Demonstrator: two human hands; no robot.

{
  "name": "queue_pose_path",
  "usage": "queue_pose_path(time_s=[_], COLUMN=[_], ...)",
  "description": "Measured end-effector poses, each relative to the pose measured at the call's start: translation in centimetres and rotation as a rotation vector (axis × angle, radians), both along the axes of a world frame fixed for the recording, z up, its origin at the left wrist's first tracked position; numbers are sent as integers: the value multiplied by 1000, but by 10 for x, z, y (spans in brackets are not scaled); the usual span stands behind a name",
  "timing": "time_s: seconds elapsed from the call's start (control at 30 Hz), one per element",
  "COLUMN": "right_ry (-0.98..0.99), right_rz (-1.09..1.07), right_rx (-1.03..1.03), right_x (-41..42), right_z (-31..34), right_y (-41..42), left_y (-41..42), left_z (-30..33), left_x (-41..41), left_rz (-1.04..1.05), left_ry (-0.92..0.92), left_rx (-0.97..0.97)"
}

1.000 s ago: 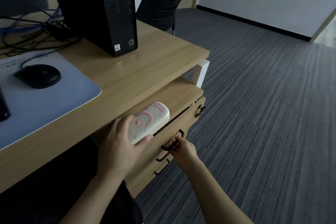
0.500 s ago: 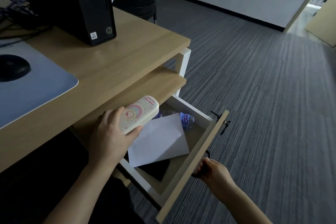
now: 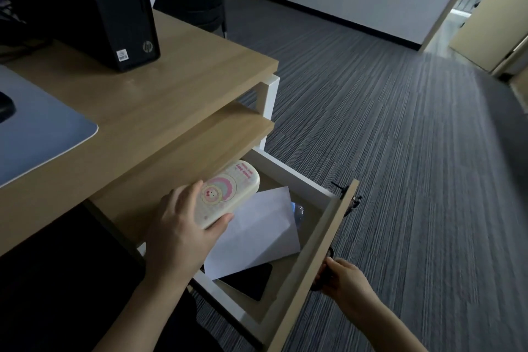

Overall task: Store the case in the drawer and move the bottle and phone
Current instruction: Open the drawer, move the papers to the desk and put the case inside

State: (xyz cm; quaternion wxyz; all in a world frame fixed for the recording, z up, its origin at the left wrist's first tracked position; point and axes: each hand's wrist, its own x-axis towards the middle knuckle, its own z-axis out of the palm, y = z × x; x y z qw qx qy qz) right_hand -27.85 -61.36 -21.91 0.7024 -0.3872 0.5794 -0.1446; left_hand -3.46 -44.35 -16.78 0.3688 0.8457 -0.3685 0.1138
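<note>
— Two hands at work: what has changed since half a second ago?

— Little. The drawer (image 3: 314, 260) remains pulled out below the counter (image 3: 200, 88); the left hand (image 3: 183, 226) has carried the case (image 3: 228, 194) further out over the opening, above the white paper (image 3: 257, 234).

— And the grips?

— The left hand is wrapped around the case's near end. The right hand (image 3: 343, 280) is curled on the drawer's dark handle (image 3: 328, 254).

— Which way does the case lie?

— Its long axis runs from the palm up and to the right, decorated lid upward. It is held above the drawer. A phone (image 3: 248, 280) lies under the paper's near edge; a bottle (image 3: 298, 213) shows past its far edge.
</note>
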Motion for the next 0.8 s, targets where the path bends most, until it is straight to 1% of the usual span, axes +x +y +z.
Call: queue_pose_path(time_s=[0.03, 0.07, 0.1, 0.13, 0.17, 0.2, 0.23, 0.27, 0.3, 0.37, 0.4, 0.43, 0.47, 0.53, 0.6, 0.67, 0.8], right_ry=[98, 213, 311, 350, 346, 339, 339, 331, 344, 471, 571, 646, 669, 601, 508, 530, 627], right_rz=[34, 41, 6, -56, -109, -101, 6, 201, 459, 1010, 1219, 1357, 1452, 1635, 1813, 1915, 1958], right_rx=[-100, -255, -467, -711, -953, -1164, -1320, -1404, -1431, -1412, -1418, -1474, -1565, -1702, -1662, -1589, -1592], right_x=[-2, -5, -7, -6, 0, 11, 28, 50, 75, 124, 142, 154, 159, 158, 148, 142, 140], right_z=[4, 11, 21, 36, 52, 67, 80, 86, 88, 80, 72, 62, 50, 27, 7, -4, -3], right_y=[-2, -6, -13, -20, -27, -35, -41, -45, -47, -44, -42, -39, -35, -25, -17, -10, -3], left_y=[3, 7, 12, 17, 23, 29, 33, 37, 40, 45, 48, 52, 56, 65, 71, 71, 64], left_z=[1, 2, 4, 6, 8, 10, 13, 15, 16, 19, 19, 19, 18, 15, 12, 11, 16], left_x=[0, 1, 2, 3, 4, 6, 7, 8, 8, 7, 6, 5, 4, 3, 2, 2, 3], left_rz=[1, 9, 23, 44, 70, 95, 115, 128, 136, 135, 131, 127, 124, 125, 128, 127, 102], left_ry=[3, 6, 11, 18, 23, 25, 24, 23, 23, 26, 27, 33, 39, 27, 12, 23, 34], left_rx=[-9, -22, -38, -56, -71, -77, -75, -68, -60, -55, -57, -59, -63, -77, -90, -95, -84])
